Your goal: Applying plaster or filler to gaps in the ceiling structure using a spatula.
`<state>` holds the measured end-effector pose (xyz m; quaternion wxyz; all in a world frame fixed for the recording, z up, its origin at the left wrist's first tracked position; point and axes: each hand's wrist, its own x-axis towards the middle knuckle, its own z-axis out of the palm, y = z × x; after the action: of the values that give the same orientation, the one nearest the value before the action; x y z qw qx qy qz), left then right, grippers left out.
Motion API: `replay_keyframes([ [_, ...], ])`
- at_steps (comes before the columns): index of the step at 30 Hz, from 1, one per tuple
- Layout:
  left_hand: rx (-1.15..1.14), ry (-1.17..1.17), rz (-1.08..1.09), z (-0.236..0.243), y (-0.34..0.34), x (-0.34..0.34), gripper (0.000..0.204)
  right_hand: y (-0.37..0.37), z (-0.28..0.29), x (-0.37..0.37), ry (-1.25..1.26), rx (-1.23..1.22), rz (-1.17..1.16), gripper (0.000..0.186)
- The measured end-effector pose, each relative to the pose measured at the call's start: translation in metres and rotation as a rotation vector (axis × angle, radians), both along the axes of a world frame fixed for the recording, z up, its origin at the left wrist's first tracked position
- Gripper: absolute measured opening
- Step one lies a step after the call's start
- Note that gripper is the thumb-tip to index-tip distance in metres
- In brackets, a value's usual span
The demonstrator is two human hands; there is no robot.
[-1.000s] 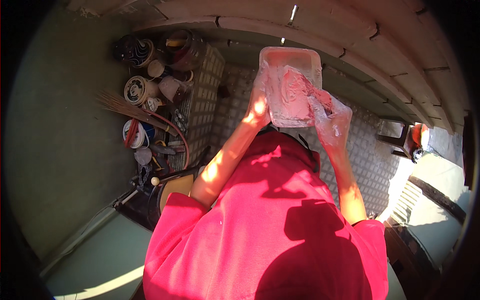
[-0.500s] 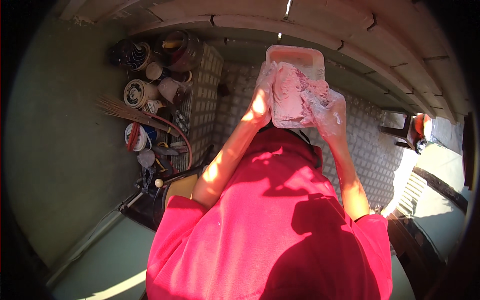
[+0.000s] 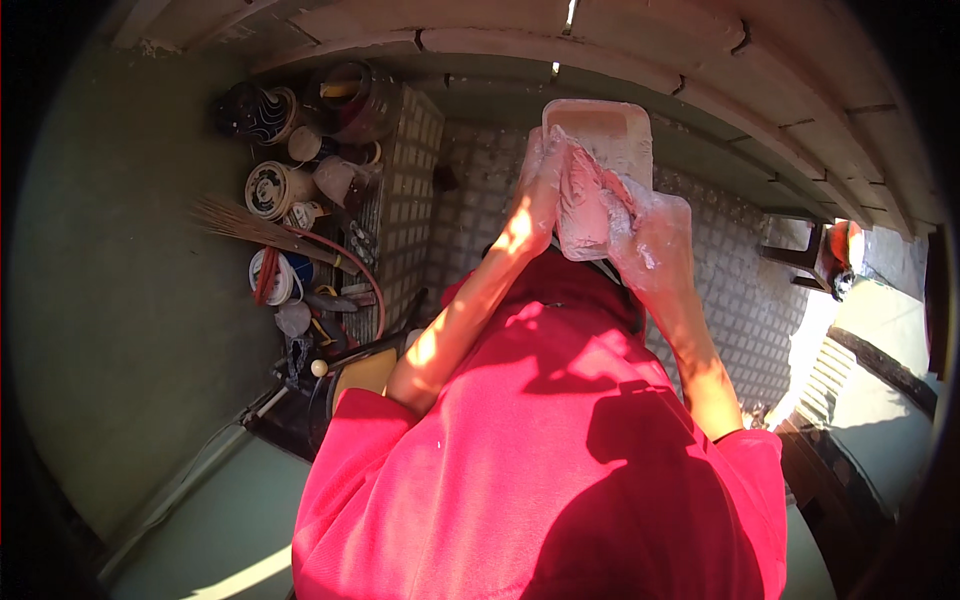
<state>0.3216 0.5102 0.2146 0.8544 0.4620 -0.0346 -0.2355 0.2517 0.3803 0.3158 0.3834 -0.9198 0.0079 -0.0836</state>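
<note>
A pale rectangular tray (image 3: 632, 125) is in front of my chest, its inside smeared with whitish residue. Over its near half is a soft pink mass (image 3: 583, 205) with a smooth, pale-coated surface; its exact kind is unclear. My left hand (image 3: 540, 185) closes on the mass from the left, along the tray's edge. From the right, my right hand (image 3: 652, 238) grips the same mass, fingers curled in. Clear, crinkled plastic with pinkish smears covers both hands. Some fingertips are hidden by the mass and the plastic.
At left, a shelf holds tubs and a bucket (image 3: 272, 190), a twig broom (image 3: 250, 228), a curved reddish hose (image 3: 375, 290) and tools. Beyond it is a tiled floor (image 3: 740, 300). A dark stool (image 3: 790, 255) stands at right, near bright sunlight.
The tray and my hands have shifted slightly right. My hands have drawn closer around the pink mass, which looks narrower and more folded, and more of the tray's far inside shows.
</note>
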Motion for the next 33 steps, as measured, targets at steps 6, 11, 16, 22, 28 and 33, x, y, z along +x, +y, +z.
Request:
replay_keyframes([
  [6, -0.037, 0.124, -0.079, 0.005, 0.001, 0.004, 0.054, -0.013, -0.015, 0.008, 0.143, 0.212, -0.053, 0.024],
  [11, -0.043, 0.221, -0.103, 0.007, -0.003, 0.007, 0.047, -0.021, -0.043, 0.011, 0.132, 0.276, -0.07, 0.024],
  [16, -0.003, 0.2, -0.082, 0.0, -0.007, 0.008, 0.061, -0.023, -0.06, 0.016, 0.36, 0.849, -0.221, 0.02],
  [22, 0.449, 0.516, -0.007, 0.061, -0.036, 0.02, 0.049, -0.036, -0.067, 0.018, 0.438, 1.057, -0.26, 0.018],
  [28, -0.065, 0.192, -0.146, 0.021, -0.015, 0.0, 0.058, -0.04, -0.079, 0.016, 0.385, 1.301, -0.204, 0.015],
  [33, -0.069, 0.22, -0.19, 0.02, -0.017, 0.0, 0.057, -0.056, -0.082, 0.016, 0.498, 1.275, -0.177, 0.016],
])
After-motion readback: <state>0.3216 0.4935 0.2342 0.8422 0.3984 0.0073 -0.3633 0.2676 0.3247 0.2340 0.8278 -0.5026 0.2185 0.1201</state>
